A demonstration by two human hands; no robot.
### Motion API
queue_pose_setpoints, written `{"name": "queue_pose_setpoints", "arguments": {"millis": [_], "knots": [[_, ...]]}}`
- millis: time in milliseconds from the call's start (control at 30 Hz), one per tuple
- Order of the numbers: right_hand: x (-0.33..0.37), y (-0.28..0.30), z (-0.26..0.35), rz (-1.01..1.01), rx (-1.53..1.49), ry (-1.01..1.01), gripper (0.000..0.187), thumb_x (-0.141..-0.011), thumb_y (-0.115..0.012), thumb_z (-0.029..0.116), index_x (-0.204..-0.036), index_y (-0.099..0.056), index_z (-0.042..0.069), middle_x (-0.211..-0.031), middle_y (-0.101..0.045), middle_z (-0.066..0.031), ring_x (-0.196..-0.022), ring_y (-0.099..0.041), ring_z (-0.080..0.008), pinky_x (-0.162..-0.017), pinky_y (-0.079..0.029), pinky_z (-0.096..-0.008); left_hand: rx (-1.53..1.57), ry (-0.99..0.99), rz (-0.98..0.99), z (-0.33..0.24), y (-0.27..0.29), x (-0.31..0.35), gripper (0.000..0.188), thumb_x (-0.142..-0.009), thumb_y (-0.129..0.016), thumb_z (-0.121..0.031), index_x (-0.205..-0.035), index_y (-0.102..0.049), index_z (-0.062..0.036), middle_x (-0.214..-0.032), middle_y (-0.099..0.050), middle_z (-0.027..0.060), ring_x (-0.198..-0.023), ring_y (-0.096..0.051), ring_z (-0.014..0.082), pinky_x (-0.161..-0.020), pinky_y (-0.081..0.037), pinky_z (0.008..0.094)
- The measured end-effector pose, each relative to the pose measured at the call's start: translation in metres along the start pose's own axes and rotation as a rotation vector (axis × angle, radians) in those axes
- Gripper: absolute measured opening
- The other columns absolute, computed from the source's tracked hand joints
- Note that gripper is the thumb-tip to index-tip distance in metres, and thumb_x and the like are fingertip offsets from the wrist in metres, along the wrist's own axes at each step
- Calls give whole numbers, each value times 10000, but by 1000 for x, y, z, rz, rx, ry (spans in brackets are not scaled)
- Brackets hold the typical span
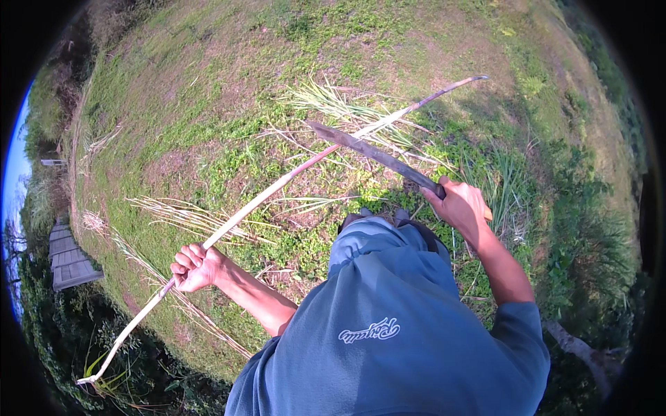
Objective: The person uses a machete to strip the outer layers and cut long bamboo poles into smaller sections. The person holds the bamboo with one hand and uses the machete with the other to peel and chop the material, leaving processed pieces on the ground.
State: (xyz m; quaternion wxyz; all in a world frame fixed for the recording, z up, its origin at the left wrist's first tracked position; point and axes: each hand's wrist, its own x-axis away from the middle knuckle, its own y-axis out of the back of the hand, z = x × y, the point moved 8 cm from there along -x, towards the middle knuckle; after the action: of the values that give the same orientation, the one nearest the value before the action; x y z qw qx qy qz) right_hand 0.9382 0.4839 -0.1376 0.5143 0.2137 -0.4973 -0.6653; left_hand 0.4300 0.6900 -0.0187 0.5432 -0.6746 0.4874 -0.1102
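My left hand (197, 267) is closed around a long, pale, jointed stalk (263, 197), which looks like a cane. The stalk slants from the lower left, where a few green leaves hang at its end, up to a thin tip at the upper right. In my right hand (459, 206) is a machete (378, 154) with a dark, worn blade and an orange-brown handle end. Its blade crosses the stalk near the middle of the view; whether the two touch I cannot tell.
Cut stalks lie in a heap (340, 104) ahead, with a bundle (191, 216) to the left and more stalks (201, 322) behind my left hand. Tall grass (503, 184) and shrubs (590, 243) grow on the right. A grey slatted structure (69, 256) stands far left.
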Motion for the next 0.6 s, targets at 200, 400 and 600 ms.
{"name": "queue_pose_setpoints", "arguments": {"millis": [200, 400, 600], "knots": [[-23, -12, -116, -242, 36, -371, 603, -887, -496, 576, -862, -659, -4, -717, -654, -236, -719, -656, -403, -669, -514, -494, 150, 99, 329, -42, -38, -28, 293, -845, -438, -264, -598, -340, -140, -480, -242, -24, -390, -226, 98, -376, -201, 244], [-7, -34, -54, 14, -8, -196, 560, -870, -515, 586, -892, -661, 46, -696, -652, -214, -691, -653, -392, -667, -506, -491, 74, 131, 355, -67, -32, -24, 305, -849, -443, -273, -594, -335, -144, -478, -258, -27, -390, -233, 97, -376, -203, 245], [-38, -85, -98, -43, -130, -356, 562, -880, -503, 573, -914, -662, 35, -775, -657, -234, -762, -648, -407, -713, -504, -490, -66, 98, 298, -117, -33, -51, 348, -889, -453, -268, -585, -354, -129, -488, -289, 2, -401, -254, 121, -375, -226, 273]]}}
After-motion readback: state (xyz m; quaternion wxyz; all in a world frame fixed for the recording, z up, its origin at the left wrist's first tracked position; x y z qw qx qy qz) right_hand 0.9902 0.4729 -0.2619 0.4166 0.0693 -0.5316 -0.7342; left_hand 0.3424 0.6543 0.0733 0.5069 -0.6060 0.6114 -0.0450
